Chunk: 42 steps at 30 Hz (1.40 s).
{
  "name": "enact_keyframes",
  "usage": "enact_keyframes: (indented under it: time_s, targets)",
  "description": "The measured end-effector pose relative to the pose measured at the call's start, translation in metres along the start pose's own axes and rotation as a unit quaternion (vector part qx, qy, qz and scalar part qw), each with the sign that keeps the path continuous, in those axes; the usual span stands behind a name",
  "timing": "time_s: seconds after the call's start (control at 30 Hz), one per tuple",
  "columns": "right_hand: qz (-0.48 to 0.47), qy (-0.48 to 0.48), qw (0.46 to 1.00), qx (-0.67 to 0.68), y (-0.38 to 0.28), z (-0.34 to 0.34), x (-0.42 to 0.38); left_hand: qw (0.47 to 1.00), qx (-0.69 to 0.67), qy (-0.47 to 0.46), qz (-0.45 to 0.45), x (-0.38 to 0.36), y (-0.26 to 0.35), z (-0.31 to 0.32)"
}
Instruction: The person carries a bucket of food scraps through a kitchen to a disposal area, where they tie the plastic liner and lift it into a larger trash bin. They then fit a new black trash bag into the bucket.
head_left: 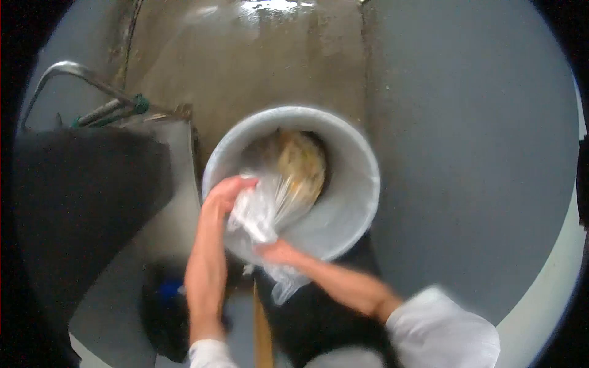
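A clear plastic bag (300,168) with yellowish-brown contents hangs inside a large round grey bin (363,178). What exactly is in the bag is blurred. My left hand (230,191) is closed on the bag's gathered plastic near the bin's left rim. Lower down, over the near rim, my right hand (277,250) grips the twisted neck of the same bag. Loose plastic trails below that hand, outside the rim.
Wet brown floor (245,67) lies beyond the bin, with grey floor (466,153) to the right. At left are a bent metal handle (76,69) with green wrapping and a dark flat surface (92,190). A wooden strip (263,325) runs below.
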State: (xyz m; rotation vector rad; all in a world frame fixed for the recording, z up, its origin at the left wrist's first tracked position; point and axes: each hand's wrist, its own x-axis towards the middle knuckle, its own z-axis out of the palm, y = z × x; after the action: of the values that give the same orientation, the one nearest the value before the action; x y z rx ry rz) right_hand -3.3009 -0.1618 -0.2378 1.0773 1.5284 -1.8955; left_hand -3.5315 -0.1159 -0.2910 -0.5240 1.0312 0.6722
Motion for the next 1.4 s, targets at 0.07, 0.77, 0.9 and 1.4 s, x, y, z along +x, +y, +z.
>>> enact_keyframes:
  time_s: [0.07,0.77,0.9,1.4]
  targets:
    - [-0.078,-0.011,0.995,0.063,-0.006,-0.014,-0.004,0.961,0.245,0.091,0.091,-0.019,0.002,-0.014]
    - [-0.003,-0.206,0.874,-0.440,0.064,-0.086,0.094,0.970,0.223,-0.098,-0.019,0.004,-0.034,0.015]
    - [-0.127,-0.046,0.965,-0.227,0.138,-0.032,0.073,0.961,-0.175,-0.149,0.156,0.059,-0.076,0.068]
    - [-0.099,-0.226,0.583,-0.774,-0.182,-0.269,0.013,0.752,-0.456,-0.111,0.462,0.074,-0.083,0.063]
